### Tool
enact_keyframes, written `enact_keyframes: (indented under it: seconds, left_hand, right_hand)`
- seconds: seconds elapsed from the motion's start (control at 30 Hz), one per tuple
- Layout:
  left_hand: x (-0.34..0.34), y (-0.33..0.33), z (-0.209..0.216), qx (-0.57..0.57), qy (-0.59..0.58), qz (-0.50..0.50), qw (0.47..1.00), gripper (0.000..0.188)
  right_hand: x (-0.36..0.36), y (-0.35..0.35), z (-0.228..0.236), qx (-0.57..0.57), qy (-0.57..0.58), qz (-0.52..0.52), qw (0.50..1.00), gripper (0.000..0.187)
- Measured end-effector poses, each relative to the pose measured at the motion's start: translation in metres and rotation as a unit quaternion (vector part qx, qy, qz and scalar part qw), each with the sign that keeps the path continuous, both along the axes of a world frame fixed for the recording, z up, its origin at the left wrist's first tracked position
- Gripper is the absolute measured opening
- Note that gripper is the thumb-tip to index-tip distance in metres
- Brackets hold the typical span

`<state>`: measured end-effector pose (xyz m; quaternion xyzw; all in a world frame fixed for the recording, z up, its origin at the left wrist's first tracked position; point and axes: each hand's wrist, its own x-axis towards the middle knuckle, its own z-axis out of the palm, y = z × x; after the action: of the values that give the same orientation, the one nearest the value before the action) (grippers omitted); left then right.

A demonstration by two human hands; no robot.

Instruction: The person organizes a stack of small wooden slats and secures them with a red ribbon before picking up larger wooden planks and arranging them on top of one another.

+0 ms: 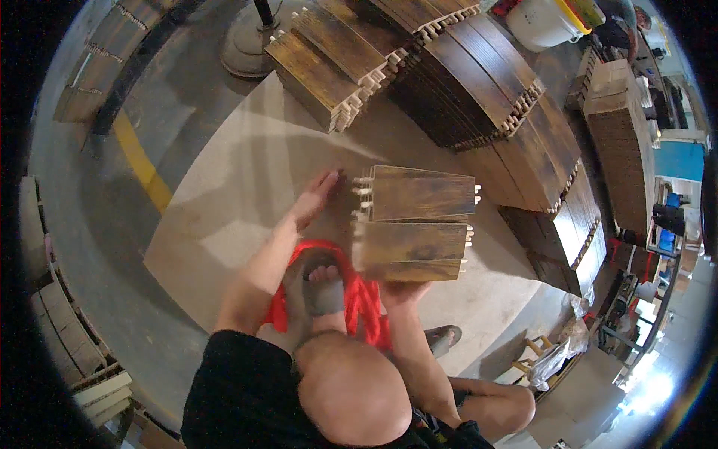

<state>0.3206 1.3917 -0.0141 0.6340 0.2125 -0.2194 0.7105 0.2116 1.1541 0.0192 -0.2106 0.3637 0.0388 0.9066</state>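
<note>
Two small stacks of dark-stained wooden boards point(422, 193) lie side by side in front of me, with pale dowel pegs point(477, 194) sticking out of their ends. My right hand point(404, 293) grips the near edge of the nearer stack point(419, 243) from below; its fingers are mostly hidden under the wood. To the left of the boards is my left hand point(318, 198), holding nothing. Its fingers are stretched out and slightly blurred, with a gap between them and the dowels.
Larger stacks of dowelled boards point(479, 67) stand in an arc at the far side and right of the beige sheet point(232, 172). A red cloth point(366, 299) lies by my feet. A white bucket point(542, 26) and a round metal base point(243, 45) are farther off.
</note>
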Motion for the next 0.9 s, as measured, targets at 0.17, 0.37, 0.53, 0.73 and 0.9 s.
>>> enact_keyframes:
  seconds: [0.17,0.37,0.53,0.73,0.9]
  left_hand:
    - [-0.091,-0.02,-0.04,-0.146,0.043,0.178,0.972,0.06]
    - [-0.099,-0.073,0.008,-0.243,0.07,0.235,0.939,0.065]
    - [-0.096,-0.087,-0.002,-0.255,0.078,0.294,0.918,0.066]
    - [-0.14,-0.102,-0.006,-0.073,0.137,-0.01,0.988,0.058]
    - [-0.166,-0.094,0.017,-0.014,0.001,-0.356,0.934,0.042]
  right_hand:
    - [0.002,0.023,0.012,0.101,0.031,0.007,0.994,0.07]
    - [0.011,0.041,0.015,0.121,0.15,-0.05,0.98,0.068]
    - [-0.015,0.022,-0.021,-0.053,0.019,0.088,0.995,0.058]
    - [-0.013,-0.09,-0.063,-0.212,0.177,0.172,0.946,0.05]
    - [0.018,-0.102,-0.033,-0.312,0.182,0.199,0.911,0.043]
